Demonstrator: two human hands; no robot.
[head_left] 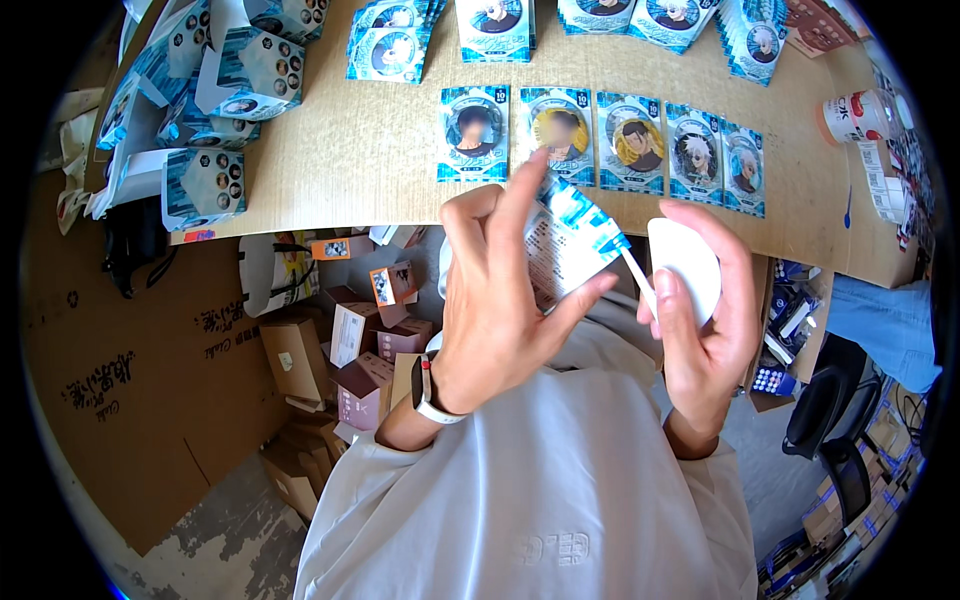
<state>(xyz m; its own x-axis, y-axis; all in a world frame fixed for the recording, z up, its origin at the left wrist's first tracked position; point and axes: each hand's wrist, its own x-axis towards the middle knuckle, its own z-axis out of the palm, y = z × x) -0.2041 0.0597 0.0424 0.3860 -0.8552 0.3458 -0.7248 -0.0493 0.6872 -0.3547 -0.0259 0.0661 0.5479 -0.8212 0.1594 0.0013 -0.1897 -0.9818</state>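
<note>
My left hand (495, 290) holds an opened blue-and-white packet (570, 250), printed back upward, between its fingers and thumb, its index finger reaching up toward the table edge. My right hand (700, 350) grips a white rounded flat piece (685, 262). A narrow white strip (635, 272) runs from the packet's blue torn end down to my right fingers. Just beyond my hands, a row of five blue packets with character pictures (630, 141) lies along the near part of the cardboard-coloured tabletop (360, 150).
Stacked blue packets (390, 45) line the far part of the table, with folded blue display boxes (200, 185) at left and a plastic container (850, 120) at right. Below are small cartons (360, 390), a large cardboard sheet (130, 400) and a black chair (820, 410).
</note>
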